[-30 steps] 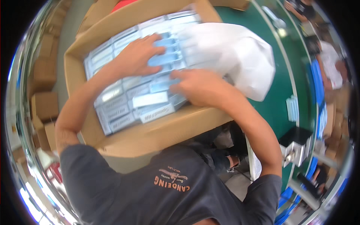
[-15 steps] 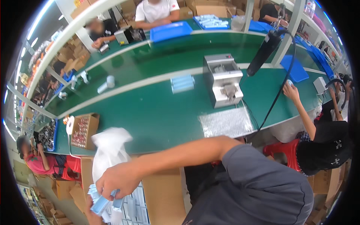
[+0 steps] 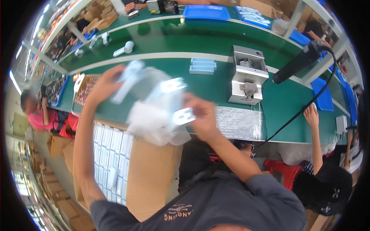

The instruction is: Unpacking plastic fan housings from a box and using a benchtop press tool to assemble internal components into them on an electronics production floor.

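My left hand (image 3: 108, 86) is raised above the near edge of the green bench, its fingers closed on a light-blue plastic piece (image 3: 125, 82) with a long flat part, smeared by motion. To its right, my right hand (image 3: 202, 117) grips a blurred bundle of light-blue pieces (image 3: 169, 102) with white ends. A white, half-clear plastic bag (image 3: 146, 121) hangs between the hands, against the bundle. Below my left forearm, an open cardboard carton (image 3: 150, 173) holds rows of light-blue and white pieces (image 3: 110, 158), one lying loose on top.
On the bench stand a grey machine (image 3: 248, 77), a small light-blue stack (image 3: 202, 66), a sheet of bubble wrap (image 3: 239, 123) and a box of small reddish parts (image 3: 84, 90). A black tool (image 3: 296, 63) hangs by a cable at right. A co-worker's hand (image 3: 311, 113) is farther right.
My hands have risen from over the carton to above the bench edge, bringing the light-blue pieces and white bag along. Both hands now show apart. The view has shifted.
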Motion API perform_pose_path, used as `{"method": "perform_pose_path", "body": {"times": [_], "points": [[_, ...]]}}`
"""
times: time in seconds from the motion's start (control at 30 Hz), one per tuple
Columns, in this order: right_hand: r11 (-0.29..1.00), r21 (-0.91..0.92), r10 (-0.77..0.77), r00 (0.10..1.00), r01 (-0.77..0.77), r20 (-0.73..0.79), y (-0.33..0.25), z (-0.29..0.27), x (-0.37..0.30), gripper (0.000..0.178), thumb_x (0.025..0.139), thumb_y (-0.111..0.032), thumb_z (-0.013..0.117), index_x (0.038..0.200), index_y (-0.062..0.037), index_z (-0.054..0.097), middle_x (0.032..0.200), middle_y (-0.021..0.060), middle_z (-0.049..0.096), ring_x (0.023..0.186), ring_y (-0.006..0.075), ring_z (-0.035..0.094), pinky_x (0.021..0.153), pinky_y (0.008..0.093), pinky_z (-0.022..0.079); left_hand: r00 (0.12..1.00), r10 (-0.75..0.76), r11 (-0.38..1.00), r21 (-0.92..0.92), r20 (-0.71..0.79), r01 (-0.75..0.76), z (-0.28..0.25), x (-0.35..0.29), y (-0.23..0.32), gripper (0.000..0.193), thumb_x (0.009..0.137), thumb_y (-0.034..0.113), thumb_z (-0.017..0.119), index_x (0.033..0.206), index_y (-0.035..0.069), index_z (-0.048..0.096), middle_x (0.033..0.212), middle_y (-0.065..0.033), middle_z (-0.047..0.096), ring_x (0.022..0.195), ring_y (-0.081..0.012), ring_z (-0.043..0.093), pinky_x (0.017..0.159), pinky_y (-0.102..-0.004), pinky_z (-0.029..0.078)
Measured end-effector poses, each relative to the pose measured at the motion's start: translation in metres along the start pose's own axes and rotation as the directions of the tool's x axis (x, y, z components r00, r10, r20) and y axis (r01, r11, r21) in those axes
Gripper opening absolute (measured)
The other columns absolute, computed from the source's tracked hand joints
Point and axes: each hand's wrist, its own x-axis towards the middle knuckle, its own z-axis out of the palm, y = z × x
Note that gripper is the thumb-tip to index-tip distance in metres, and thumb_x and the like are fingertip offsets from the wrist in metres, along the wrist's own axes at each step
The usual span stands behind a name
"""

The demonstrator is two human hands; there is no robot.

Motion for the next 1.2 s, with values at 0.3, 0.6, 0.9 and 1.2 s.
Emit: {"method": "perform_pose_path", "body": {"times": [0.3,0.6,0.9,1.2], "points": [[0.949,-0.315,-0.113,0.910,-0.021,-0.399,-0.072,-0.097,-0.096,0.026,0.081,-0.014,0.081,0.097,-0.0008,0.065,0.129,0.0206,0.063,0.119,0.0261,0.061,0.102,0.0376,0.046,0.951,-0.021,0.983,0.181,0.310,-0.038,0.115,0.148,-0.016,0.044,0.085,0.029,0.074,0.118,0.004,0.061,0.106,-0.0117,0.065,0.098,-0.0215,0.057,0.091,-0.0349,0.047],[0.942,-0.333,-0.062,0.959,-0.035,-0.276,-0.070,-0.118,-0.090,0.023,0.083,0.002,0.073,0.105,0.0058,0.067,0.132,0.0268,0.059,0.122,0.0315,0.062,0.105,0.0427,0.048,0.966,0.092,0.831,0.516,0.241,-0.207,0.139,0.175,-0.037,0.046,0.085,0.035,0.078,0.119,0.008,0.064,0.123,-0.0148,0.064,0.110,-0.0340,0.064,0.094,-0.0422,0.051],[0.954,-0.272,0.055,0.965,-0.127,-0.256,-0.049,-0.124,-0.099,0.021,0.085,0.005,0.068,0.105,0.0055,0.067,0.134,0.0260,0.059,0.126,0.0338,0.060,0.105,0.0443,0.049,0.938,-0.219,0.832,0.553,0.268,0.037,0.090,0.071,0.000,0.038,0.080,0.030,0.084,0.105,0.007,0.066,0.107,-0.0102,0.068,0.106,-0.0329,0.066,0.088,-0.0423,0.054],[0.937,-0.307,0.096,0.967,-0.168,-0.235,-0.046,-0.119,-0.098,0.021,0.085,0.010,0.067,0.105,0.0046,0.068,0.134,0.0216,0.060,0.123,0.0297,0.062,0.105,0.0400,0.051,0.990,0.138,0.829,0.551,-0.031,-0.098,0.143,0.081,0.035,0.028,0.086,0.020,0.076,0.110,0.011,0.067,0.109,-0.0091,0.067,0.103,-0.0322,0.067,0.083,-0.0445,0.054]]}}
